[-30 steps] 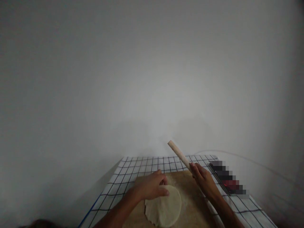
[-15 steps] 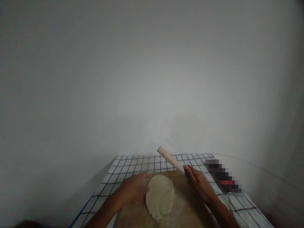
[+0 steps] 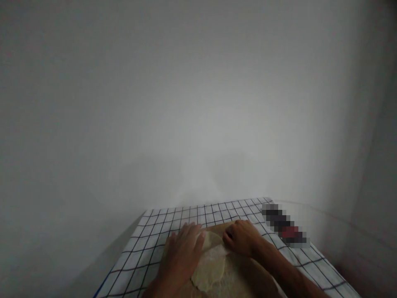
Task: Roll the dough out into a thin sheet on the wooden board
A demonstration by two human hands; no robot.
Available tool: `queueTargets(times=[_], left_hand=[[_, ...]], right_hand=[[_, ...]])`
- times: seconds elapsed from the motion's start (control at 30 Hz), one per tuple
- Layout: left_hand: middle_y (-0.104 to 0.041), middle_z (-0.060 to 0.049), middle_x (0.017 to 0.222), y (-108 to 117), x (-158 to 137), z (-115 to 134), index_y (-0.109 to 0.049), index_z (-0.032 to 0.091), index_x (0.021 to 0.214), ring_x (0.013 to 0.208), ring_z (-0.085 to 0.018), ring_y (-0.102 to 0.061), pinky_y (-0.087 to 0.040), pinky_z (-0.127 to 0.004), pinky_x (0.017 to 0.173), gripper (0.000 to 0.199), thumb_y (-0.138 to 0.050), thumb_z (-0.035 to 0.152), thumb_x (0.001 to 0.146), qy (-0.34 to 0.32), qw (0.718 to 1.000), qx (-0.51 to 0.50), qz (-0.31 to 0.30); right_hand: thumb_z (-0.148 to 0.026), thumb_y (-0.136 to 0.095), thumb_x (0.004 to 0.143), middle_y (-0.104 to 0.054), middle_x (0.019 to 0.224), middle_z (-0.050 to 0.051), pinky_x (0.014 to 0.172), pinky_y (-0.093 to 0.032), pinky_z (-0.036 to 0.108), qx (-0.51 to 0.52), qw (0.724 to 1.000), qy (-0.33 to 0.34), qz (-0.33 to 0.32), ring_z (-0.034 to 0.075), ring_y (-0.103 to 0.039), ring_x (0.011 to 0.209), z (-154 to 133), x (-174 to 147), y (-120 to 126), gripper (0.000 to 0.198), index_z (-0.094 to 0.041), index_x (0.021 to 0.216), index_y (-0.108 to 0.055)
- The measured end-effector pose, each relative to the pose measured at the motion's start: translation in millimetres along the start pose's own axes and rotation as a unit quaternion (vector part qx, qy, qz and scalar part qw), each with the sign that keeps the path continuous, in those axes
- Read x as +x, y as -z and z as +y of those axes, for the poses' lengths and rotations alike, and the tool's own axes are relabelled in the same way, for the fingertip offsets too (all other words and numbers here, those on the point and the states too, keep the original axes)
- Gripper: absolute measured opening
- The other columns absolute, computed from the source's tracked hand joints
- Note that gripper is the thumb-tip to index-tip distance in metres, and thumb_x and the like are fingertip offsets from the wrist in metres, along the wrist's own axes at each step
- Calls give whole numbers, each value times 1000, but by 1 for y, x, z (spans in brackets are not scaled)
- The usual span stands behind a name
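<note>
A plain pale wall (image 3: 198,103), dimly lit, rises behind a grid-clothed table (image 3: 136,252).

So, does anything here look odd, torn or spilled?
Slightly: the dough is ragged at its near-left edge, unlike its smoother right side. Pale powder is scattered on the board beside it, perhaps flour. On the cloth at the right, a blocky patch hides whatever lies there.

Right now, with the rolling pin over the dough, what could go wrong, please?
The rolling pin might press the dough unevenly, because the left hand is spread open while the right hand is closed. The dough's near left edge looks ragged, so it could tear there.
</note>
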State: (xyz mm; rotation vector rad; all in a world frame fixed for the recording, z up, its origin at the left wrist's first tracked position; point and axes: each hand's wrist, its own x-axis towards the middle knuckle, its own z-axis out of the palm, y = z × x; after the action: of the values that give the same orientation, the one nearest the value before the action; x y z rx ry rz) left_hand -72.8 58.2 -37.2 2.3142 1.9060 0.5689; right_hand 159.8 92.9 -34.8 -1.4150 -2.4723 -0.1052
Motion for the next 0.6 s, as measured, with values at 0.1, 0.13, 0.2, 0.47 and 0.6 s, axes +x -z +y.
queueTargets(times=[0.1,0.13,0.2,0.47,0.6], left_hand=[[-38,-11,157,-18,9,-14,-50,23,143,148,-35,-25,-20,-64,115,50,-33,34,97,-26,995,93,0],[-35,-11,159,-20,12,-17,-48,22,145,149,-36,-23,-19,-66,115,52,-33,31,96,-35,993,113,-2],[-31,-10,160,-21,17,-19,-45,19,148,150,-35,-20,-18,-65,117,54,-33,28,95,-50,989,138,0],[-23,-10,161,-29,11,-18,-33,16,154,150,-37,-18,-24,-66,115,57,-27,28,99,-79,986,148,-9],[-19,-4,163,-30,-7,-18,-50,23,144,150,-38,-12,-18,-68,117,50,-32,26,98,-138,981,136,-6]], right_hand=[[-37,-45,93,-72,85,10,73,-44,33,6,1000,11,-15,23,-66,80,3,9,-1,35,-20,82,-73],[-36,-48,91,-72,96,11,78,-45,34,10,1000,14,-15,24,-65,89,5,12,-2,30,-19,89,-72],[-37,-49,91,-67,116,12,88,-45,39,30,999,21,-16,27,-59,109,8,17,-5,30,-20,106,-68],[-39,-30,103,-62,130,11,103,-39,51,67,996,-61,11,28,-51,125,8,14,-27,39,-26,121,-62],[-40,-32,103,-50,148,12,111,-27,60,52,995,-78,25,33,-37,141,5,0,-31,42,-26,134,-57]])
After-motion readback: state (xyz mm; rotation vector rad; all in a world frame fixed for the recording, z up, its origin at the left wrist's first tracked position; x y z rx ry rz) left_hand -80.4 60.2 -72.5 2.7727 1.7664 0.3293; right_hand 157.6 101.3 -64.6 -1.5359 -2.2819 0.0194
